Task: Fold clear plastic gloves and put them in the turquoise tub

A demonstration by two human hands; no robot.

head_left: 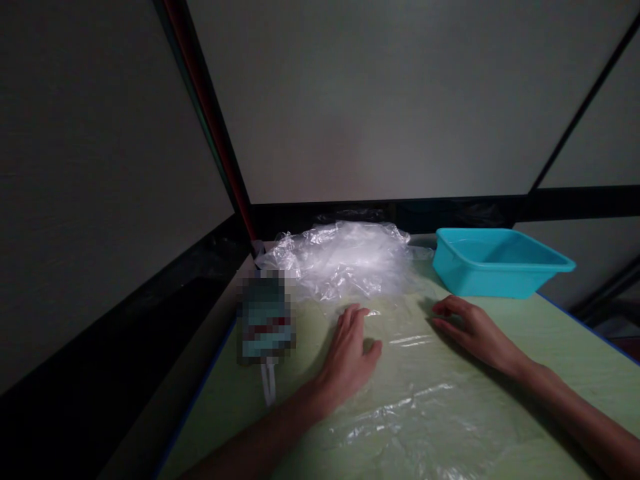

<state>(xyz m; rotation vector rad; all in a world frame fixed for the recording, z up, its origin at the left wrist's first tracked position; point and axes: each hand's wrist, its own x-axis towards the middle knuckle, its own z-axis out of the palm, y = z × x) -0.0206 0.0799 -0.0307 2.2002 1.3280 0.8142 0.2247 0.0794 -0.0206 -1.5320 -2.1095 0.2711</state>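
A clear plastic sheet (pixel 400 400) lies flat on the light green table (pixel 575 347) in front of me. My left hand (pixel 350 353) rests palm down on this sheet, fingers stretched out and together. My right hand (pixel 470 330) also lies on the sheet, fingers extended toward the left, holding nothing. Behind both hands sits a crumpled heap of clear plastic bags (pixel 345 257).
A turquoise plastic tub (pixel 500 263) stands at the back right of the table. A blurred-out object (pixel 265 323) with a white strap sits at the table's left edge. Grey partition walls enclose the table at the back and left.
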